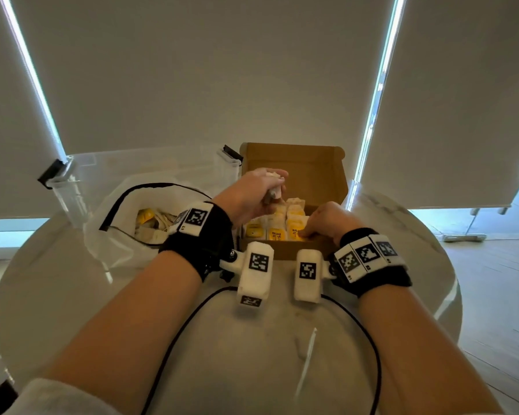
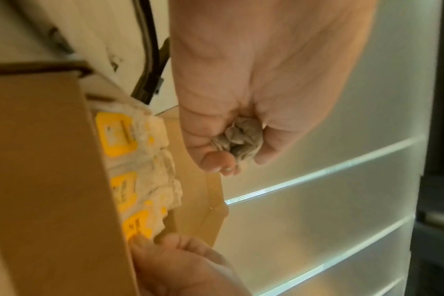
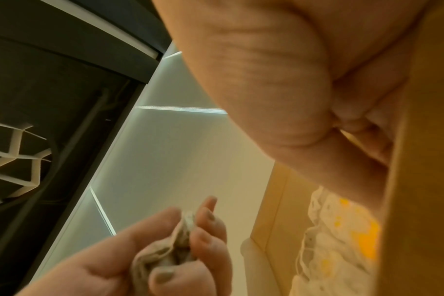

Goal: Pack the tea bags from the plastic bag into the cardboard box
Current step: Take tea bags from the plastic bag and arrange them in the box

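The open cardboard box (image 1: 312, 166) stands at the table's far middle, its lid up. Rows of tea bags (image 1: 277, 229) with yellow tags fill its front part. My left hand (image 1: 270, 190) hovers above them and grips a crumpled tea bag (image 1: 274, 193), seen bunched in the fingers in the left wrist view (image 2: 241, 138) and the right wrist view (image 3: 165, 252). My right hand (image 1: 307, 232) curls over the box's front wall (image 3: 423, 180), a fingertip touching a yellow tag (image 2: 137, 226). The white plastic bag (image 1: 123, 235) lies left of the box, with more tea bags (image 1: 150, 223) inside.
A clear plastic bin (image 1: 72, 187) stands behind the bag at the back left. The round white table (image 1: 252, 354) has black cables (image 1: 369, 339) trailing across its near part. Window blinds (image 1: 207, 70) hang close behind the box.
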Demonstrator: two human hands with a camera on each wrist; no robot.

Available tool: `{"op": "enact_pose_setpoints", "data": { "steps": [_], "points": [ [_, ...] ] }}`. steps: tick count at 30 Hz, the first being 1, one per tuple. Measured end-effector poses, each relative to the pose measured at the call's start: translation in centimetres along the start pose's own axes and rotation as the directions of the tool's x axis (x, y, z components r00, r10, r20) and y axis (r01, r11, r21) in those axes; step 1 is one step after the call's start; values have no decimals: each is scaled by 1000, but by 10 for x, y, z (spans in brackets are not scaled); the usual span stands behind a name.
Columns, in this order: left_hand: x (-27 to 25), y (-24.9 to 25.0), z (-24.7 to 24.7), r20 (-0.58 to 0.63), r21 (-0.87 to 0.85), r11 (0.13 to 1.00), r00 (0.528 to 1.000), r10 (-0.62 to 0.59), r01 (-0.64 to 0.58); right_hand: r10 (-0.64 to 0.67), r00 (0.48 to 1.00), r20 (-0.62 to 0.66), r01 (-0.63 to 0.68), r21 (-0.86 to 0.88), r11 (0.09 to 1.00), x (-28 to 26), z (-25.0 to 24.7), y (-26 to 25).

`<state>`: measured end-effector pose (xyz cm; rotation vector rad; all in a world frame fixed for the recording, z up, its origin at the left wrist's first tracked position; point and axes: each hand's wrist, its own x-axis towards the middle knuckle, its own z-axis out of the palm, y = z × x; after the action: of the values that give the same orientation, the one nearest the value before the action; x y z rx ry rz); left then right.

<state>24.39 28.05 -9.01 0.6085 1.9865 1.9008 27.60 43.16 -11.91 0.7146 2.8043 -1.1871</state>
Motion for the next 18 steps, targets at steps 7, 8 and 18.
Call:
{"op": "enact_pose_setpoints", "data": {
  "steps": [7, 8, 18],
  "points": [
    [-10, -25, -7, 120, -414, 897, 986, -117, 157, -151, 984, -99, 169, 208, 963, -14, -9, 3],
    [-11, -26, -8, 120, -435, 886, 986, -117, 158, -201, 974, -107, 222, 252, 942, -18, -9, 1],
    [-14, -26, -11, 111, -442, 884, 987, -113, 151, -337, 935, -113, 355, 351, 867, -24, 10, -12]
  ]
}}
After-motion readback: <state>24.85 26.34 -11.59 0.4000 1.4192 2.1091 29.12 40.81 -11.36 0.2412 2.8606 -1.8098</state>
